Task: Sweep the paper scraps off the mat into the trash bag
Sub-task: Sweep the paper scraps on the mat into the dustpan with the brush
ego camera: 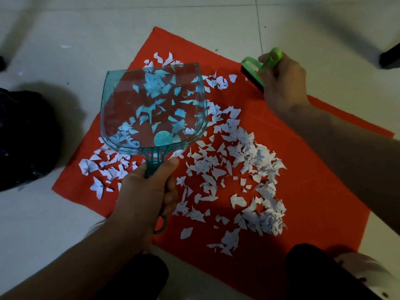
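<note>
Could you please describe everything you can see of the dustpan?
The dustpan is clear teal plastic with a shallow scoop, raised side walls and a ribbed handle ending in a loop. The left hand grips the handle, holding it above the red mat; paper scraps show through it.

Clear glossy plastic dustpan [151, 105], matt cloth mat [313, 191], paper scraps [255, 161]

The left hand [144, 191] is fisted around a handle, forearm reaching forward. The right hand [283, 83] stretches farther out, fingers curled closed.
</note>
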A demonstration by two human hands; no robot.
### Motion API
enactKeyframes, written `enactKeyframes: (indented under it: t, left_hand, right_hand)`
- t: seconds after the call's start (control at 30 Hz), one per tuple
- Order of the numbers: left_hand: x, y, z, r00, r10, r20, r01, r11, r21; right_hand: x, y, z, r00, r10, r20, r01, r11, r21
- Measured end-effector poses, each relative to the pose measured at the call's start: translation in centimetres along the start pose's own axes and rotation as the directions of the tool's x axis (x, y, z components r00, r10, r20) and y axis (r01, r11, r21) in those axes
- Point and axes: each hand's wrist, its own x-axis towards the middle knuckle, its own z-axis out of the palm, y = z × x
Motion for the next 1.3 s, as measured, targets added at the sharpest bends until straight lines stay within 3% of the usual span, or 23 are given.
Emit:
enactKeyframes:
  t: [0.1, 0.27, 0.37, 0.57, 0.8, 0.93, 1.07, 1.2, 1.3]
  left_hand:
    - [0.0, 0.1, -0.2, 1.0, -0.003, -0.003, 0.003, 1.0, -0.002]
    - [0.0, 0.2, -0.4, 1.0, -0.003, -0.012, 0.002, 0.999, -0.033]
    - [0.0, 0.3, -0.6, 1.0, -0.006, -0.02, 0.005, 0.998, -0.06]
    - [0.0, 0.4, -1.0, 1.0, 0.005, -0.01, -0.005, 0.999, -0.047]
    - [-0.1, 0.4, -1.0, 1.0, -0.006, -0.008, 0.006, 0.999, -0.048]
    - [0.0, 0.4, -1.2, 1.0, -0.008, -0.014, 0.008, 0.999, -0.045]
    - [0.0, 0.4, -1.3, 1.0, -0.015, -0.02, 0.014, 0.999, -0.033]
    - [0.0, 0.4, -1.2, 1.0, -0.007, -0.02, 0.007, 0.999, -0.038]
    - [0.1, 0.4, -1.3, 1.0, -0.004, -0.018, 0.003, 0.999, -0.045]
  right_hand:
    - [0.5, -0.7, 1.4, 0.999, 0.013, 0.029, -0.013, 1.0, -0.016]
    - [-1.1, -2.0, 1.6, 0.977, -0.083, 0.196, 0.084, 0.996, 0.002]
    - [-1.4, -2.1, 0.6, 0.986, -0.081, 0.142, 0.074, 0.996, 0.056]
    - [0.2, -0.5, 0.0, 1.0, 0.019, -0.005, -0.019, 0.997, -0.077]
    - [-1.4, -1.4, 1.5, 0.976, -0.061, 0.211, 0.072, 0.996, -0.044]
    - [-1.5, -1.6, 0.6, 0.985, -0.092, 0.149, 0.091, 0.996, 0.015]
    - [-0.6, -1.0, 0.5, 0.996, -0.014, 0.093, 0.018, 0.999, -0.043]
    - [-1.3, -1.1, 1.3, 0.981, -0.048, 0.187, 0.064, 0.995, -0.081]
    - [-2.2, -2.1, 1.6, 0.964, -0.094, 0.248, 0.099, 0.995, -0.009]
